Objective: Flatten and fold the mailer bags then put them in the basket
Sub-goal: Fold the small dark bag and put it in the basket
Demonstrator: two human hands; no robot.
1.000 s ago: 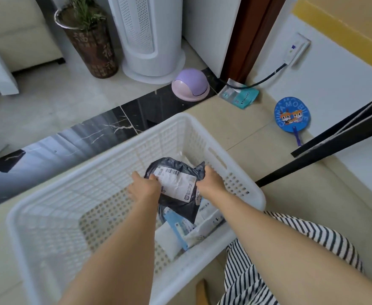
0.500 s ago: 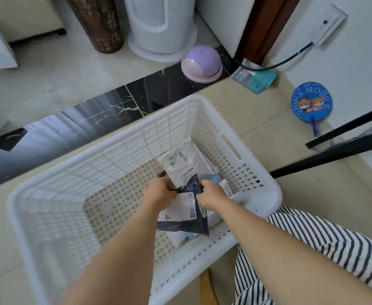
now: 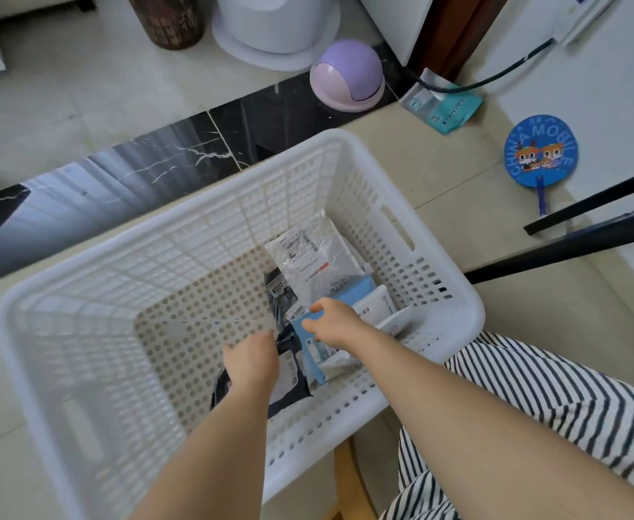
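Left hand [image 3: 249,356], fingers hidden, state indeterminate, rests over the dark mailer [image 3: 289,373] at lower centre, likely seating it in the basket [image 3: 454,320]. Right hand [image 3: 332,322] hovers, fingers loosely spread, empty.

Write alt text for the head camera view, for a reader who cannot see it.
Two bare hands reach into a white plastic basket on a tiled floor: the left hand over a dark mailer bag, the right hand above blue and white mailers. A clear labelled mailer lies behind them.

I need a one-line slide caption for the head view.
Both hands reach into the white basket over folded mailer bags.
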